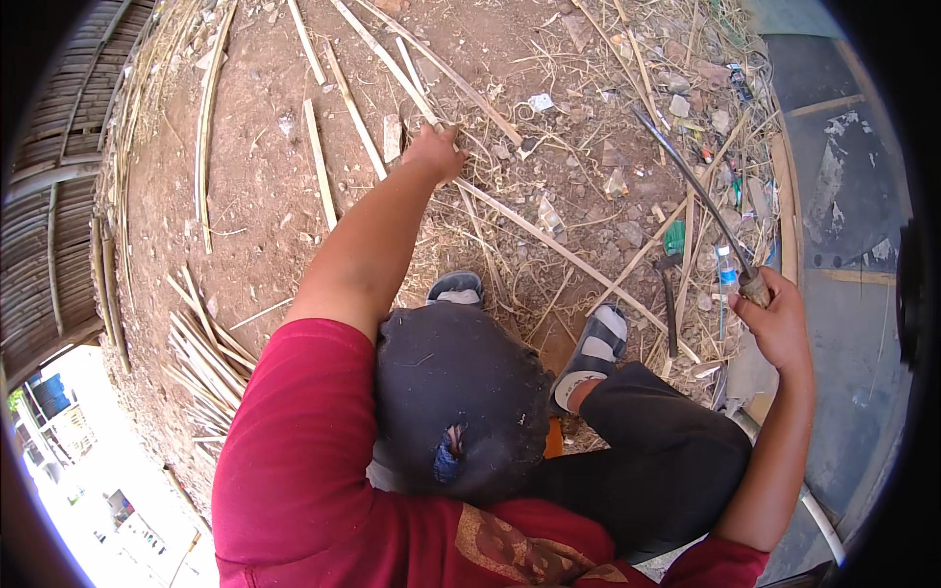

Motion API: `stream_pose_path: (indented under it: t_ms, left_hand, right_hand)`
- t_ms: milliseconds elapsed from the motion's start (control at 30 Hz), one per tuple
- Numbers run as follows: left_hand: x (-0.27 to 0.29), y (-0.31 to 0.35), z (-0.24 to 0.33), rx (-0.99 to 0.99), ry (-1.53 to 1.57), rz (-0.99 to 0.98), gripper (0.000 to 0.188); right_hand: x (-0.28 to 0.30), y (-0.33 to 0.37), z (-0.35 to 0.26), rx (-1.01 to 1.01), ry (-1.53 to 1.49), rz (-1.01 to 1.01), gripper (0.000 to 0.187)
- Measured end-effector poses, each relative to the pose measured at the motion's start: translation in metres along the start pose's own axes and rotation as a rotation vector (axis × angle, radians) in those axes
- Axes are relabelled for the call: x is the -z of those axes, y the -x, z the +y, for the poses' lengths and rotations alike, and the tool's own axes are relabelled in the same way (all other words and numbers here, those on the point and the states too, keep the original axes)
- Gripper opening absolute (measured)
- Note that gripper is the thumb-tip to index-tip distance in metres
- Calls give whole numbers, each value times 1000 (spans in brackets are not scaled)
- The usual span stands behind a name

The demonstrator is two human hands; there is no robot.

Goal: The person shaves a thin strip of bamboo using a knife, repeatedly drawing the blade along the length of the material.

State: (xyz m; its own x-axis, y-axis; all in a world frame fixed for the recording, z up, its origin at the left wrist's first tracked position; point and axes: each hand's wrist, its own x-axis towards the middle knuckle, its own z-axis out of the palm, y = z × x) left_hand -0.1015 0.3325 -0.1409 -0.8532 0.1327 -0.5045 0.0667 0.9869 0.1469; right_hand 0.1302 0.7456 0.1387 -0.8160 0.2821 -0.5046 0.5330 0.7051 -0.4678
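Observation:
My left hand (436,154) reaches out ahead over the ground, its fingers closed round a long, pale bamboo strip (549,233). The strip runs slantwise from the far side down toward my right foot. Off to the right, my right hand (777,316) grips a long-bladed knife by its wooden handle (754,287). The knife's thin, slightly curved dark blade (698,186) points forward and left, apart from the strip. A dark, worn pad (456,387) covers my left knee, with a blue cloth knot on it.
More bamboo strips (351,110) lie on the dirt ahead, and a bundle of strips (201,367) lies at left. A dark-handled tool (669,309) and a plastic bottle (726,271) lie near my sandalled right foot (598,348). Grey sheeting (853,353) stands at right, a bamboo wall (49,216) at left.

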Motion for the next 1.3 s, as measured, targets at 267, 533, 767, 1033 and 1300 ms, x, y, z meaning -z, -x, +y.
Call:
stream_pose_path:
  t_ms: [267, 533, 767, 1033, 1300]
  left_hand:
    - [1, 19, -10, 144, 135, 108, 52]
    - [57, 104, -50, 118, 1557, 129, 45]
    - [106, 254, -83, 130, 1615, 35, 47]
    - [159, 408, -115, 15, 1114, 267, 49]
    - [248, 463, -52, -270, 986, 289, 20]
  right_hand:
    - [3, 6, 14, -65, 9, -8, 19]
    - [7, 11, 4, 16, -112, 9, 19]
    - [11, 21, -21, 185, -178, 27, 22]
    - [14, 57, -61, 397, -151, 81, 32]
    - [-1, 89, -90, 608, -184, 57, 49]
